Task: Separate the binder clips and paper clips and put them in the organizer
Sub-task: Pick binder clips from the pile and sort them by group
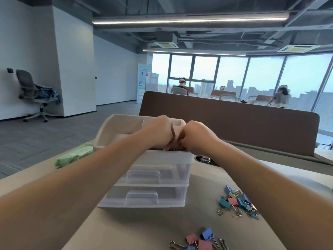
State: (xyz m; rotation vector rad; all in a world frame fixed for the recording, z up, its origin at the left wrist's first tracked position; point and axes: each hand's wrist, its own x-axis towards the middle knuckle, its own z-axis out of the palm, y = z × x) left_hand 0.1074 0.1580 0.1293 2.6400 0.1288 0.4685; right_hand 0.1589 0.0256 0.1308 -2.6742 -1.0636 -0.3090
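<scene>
Item 1: left hand [158, 130] and right hand [196, 136], knuckles touching. Both sets of fingers [166, 147] are curling down and clenching over the top of the organizer, probably sorting or dropping pieces into it. The organizer's rim is hiding whether they are grasping anything, so that cannot be told.

Item 2: translucent white plastic two-drawer organizer [155, 177], sitting directly beneath the fingers on the pale table [144, 228], both drawers closed.

Item 3: loose heap of pastel blue, teal and pink metal binder clips [236, 201] with silver wire handles, lying nearer the person than the fingers and to their right, awaiting sorting. Paper clips cannot be told apart in it.

Item 4: smaller scatter of pink and blue binder clips [201, 240], lying nearer still, at the table's front.
</scene>
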